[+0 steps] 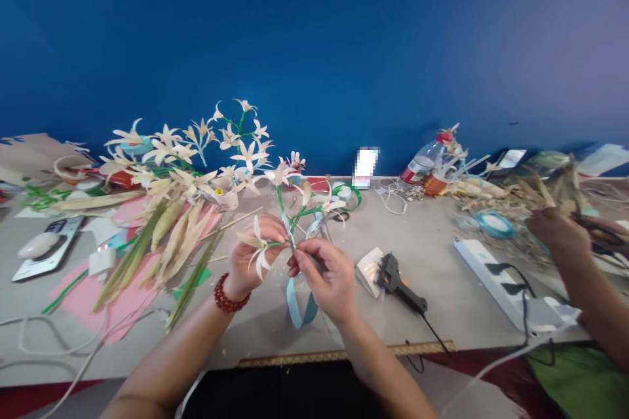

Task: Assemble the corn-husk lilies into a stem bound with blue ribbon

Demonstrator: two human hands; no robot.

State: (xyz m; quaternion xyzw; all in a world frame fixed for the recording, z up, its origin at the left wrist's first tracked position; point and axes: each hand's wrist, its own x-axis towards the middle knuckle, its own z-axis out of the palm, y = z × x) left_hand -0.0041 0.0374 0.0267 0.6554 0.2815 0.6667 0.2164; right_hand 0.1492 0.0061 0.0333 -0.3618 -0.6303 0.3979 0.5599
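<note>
Between my hands, over the front middle of the table, is a spray of white artificial flowers [279, 173] on green stems. My left hand [258, 245], with a red bead bracelet [230, 294], closes its fingers on the stem near a low side bloom. Close beside it, the fingertips of my right hand [327, 275] pinch the stem where light blue ribbon [289, 229] wraps it. A loose loop of that blue ribbon [301, 308] hangs below my fingers. The exact grip of the right fingertips is partly hidden.
A black glue gun [400, 285] lies right of my hands, near a white power strip [491, 281]. Finished flowers [246, 154] stand at the back left, dried husks [181, 242] before them. At far right, a co-worker's hand [560, 232] works near scissors [602, 229].
</note>
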